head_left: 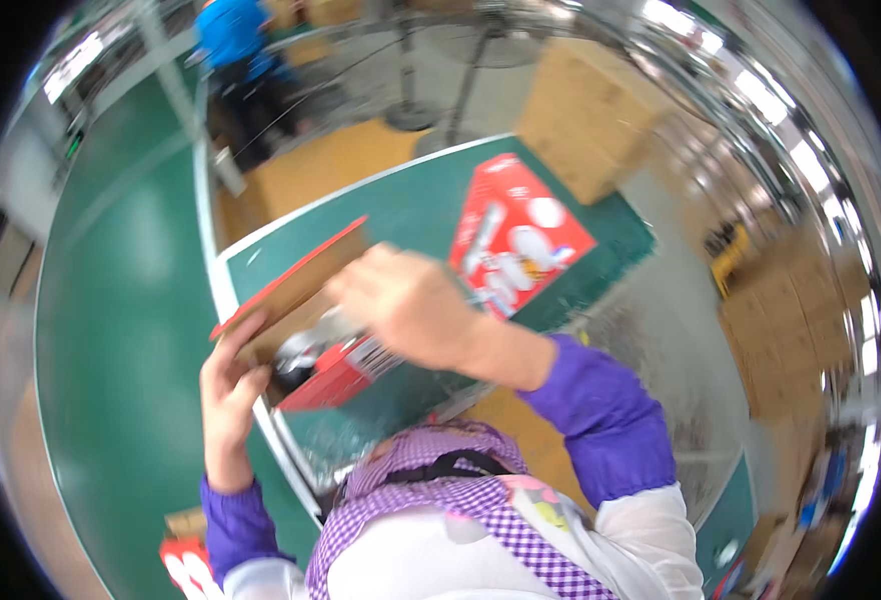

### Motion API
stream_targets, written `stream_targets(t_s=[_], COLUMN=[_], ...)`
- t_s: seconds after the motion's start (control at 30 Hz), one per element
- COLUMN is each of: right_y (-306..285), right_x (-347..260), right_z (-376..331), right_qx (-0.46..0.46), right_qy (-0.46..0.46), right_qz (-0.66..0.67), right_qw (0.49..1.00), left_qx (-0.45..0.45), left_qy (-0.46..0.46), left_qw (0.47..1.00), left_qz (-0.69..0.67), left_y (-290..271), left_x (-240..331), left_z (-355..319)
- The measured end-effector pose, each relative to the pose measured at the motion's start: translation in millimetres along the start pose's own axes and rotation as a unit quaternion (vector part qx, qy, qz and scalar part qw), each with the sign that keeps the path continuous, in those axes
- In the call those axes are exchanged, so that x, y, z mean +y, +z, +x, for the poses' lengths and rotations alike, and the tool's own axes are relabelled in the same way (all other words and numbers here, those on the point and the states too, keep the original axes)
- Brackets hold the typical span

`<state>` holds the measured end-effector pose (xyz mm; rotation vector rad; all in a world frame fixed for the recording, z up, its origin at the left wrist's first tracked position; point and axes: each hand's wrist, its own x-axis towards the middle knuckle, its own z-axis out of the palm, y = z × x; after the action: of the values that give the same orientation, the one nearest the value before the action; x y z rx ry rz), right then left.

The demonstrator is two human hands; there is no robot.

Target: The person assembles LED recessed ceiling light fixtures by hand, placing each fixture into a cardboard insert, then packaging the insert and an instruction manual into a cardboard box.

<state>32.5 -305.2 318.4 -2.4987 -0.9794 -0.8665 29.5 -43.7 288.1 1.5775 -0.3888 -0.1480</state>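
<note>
An opened red cardboard box (330,385) with a brown inside lies tilted on the green table, its lid flap raised. Inside sits a dark and silvery item (298,358), partly under something clear or whitish; its kind is not plain. My left hand (228,395) grips the box at its left end, fingers by the flap and thumb at the opening. Above the other end of the opening is my right hand (410,305), blurred, its fingers curled together. Whatever those fingers hold, if anything, is hidden.
A flat red printed carton (520,240) lies on the green table (600,265). Brown cartons (590,115) stand beyond it and at the right. A green conveyor (120,330) runs along the left, with another red box (188,565) near its front. A person in blue (235,40) stands far left.
</note>
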Motion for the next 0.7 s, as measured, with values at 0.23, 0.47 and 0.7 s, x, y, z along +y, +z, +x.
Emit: stream_targets(t_s=[0.23, 0.47, 0.7], right_y=[0, 7, 18], right_x=[-4, -2, 0], right_z=[24, 44, 50], right_qx=[-0.002, -0.088, -0.169], right_qy=[-0.03, -0.128, -0.137], right_qz=[0.078, 0.02, -0.006], right_qw=[0.997, 0.988, 0.976], left_qx=[0.017, 0.001, 0.045], left_qy=[-0.005, 0.018, 0.105], left_qw=[0.998, 0.996, 0.985], left_qz=[-0.064, -0.084, -0.13], left_y=[2, -2, -10], left_x=[10, -1, -16], left_z=[-16, -17, -18])
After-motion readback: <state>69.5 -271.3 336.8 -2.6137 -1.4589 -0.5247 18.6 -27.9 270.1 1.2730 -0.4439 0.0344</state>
